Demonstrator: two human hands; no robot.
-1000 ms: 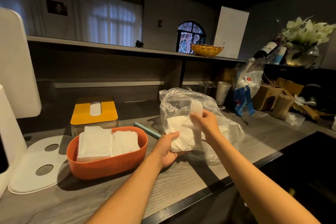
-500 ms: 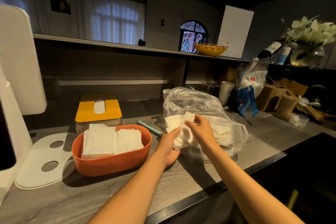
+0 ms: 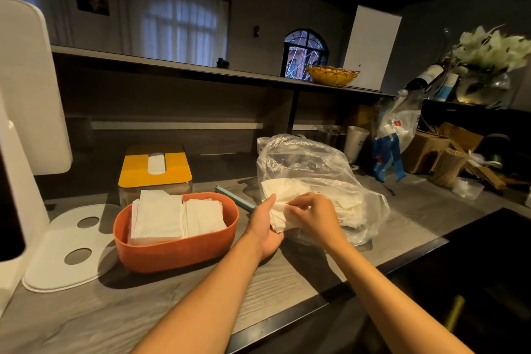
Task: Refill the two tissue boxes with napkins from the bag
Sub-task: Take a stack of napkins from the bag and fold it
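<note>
hands lowered | napkins (image 3: 283, 211) crumpled between left hand (image 3: 265, 227), right hand (image 3: 311, 214)

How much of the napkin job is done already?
The yellow-lidded box looks done: lid on, a napkin poking out. The orange box holds two stacks but stands open, its white lid beside it. Both hands, left hand and right hand, hold more napkins at the bag.

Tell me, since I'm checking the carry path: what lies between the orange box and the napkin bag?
In the head view, a slim blue stick on the counter and the left hand lie between the orange box and bag.
</note>
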